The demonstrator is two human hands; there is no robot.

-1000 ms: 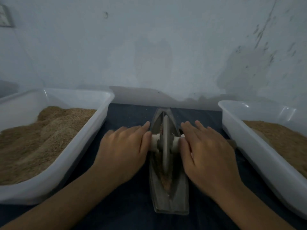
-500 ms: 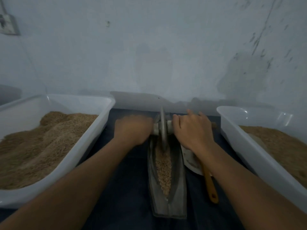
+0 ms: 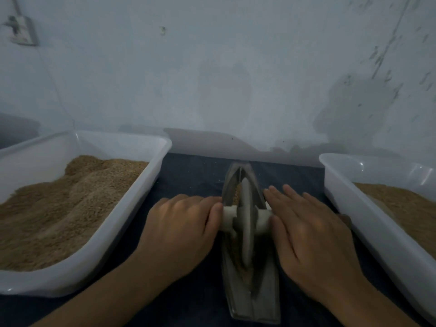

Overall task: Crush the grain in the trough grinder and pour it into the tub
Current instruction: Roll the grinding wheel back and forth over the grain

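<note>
The grey boat-shaped metal trough grinder lay mid-cloth between two white tubs. Left hand and right hand pressed flat, fingers extended, on the white axle of the grey disc wheel. Judgement: even pressure both sides keeps the wheel upright over the grain.

Two bare forearms reach in from the bottom edge, each ending in one of the person's hands: the left hand and the right hand. No sleeve, cuff, glove, ring, watch or bracelet shows on either arm up to where the picture cuts them off. The fingernails that show are short and unpainted.
</note>
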